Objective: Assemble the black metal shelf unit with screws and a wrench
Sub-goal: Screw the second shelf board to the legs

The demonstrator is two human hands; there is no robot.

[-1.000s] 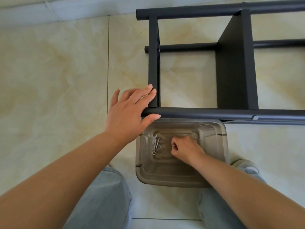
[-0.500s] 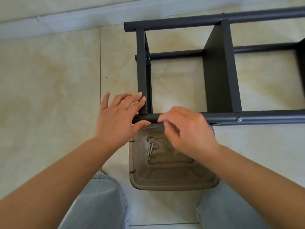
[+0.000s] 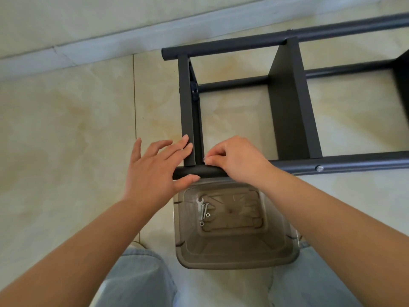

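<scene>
1. A black metal shelf unit lies on its side on cream floor tiles, its near tube directly above a translucent brown plastic bin.
2. The person's left hand rests at the frame's end corner, fingers straight and slightly spread, fingertips against the flat end panel, thumb under the near tube.
3. The right hand sits just right of that corner, on top of the same tube, fingertips curled and pinched together; whatever they pinch is too small to make out.
4. Inside the bin, below the tube, lie a small silver wrench, silver screws and nuts.
5. A fitted silver screw head shows on the near tube, well right of the hands.
</scene>
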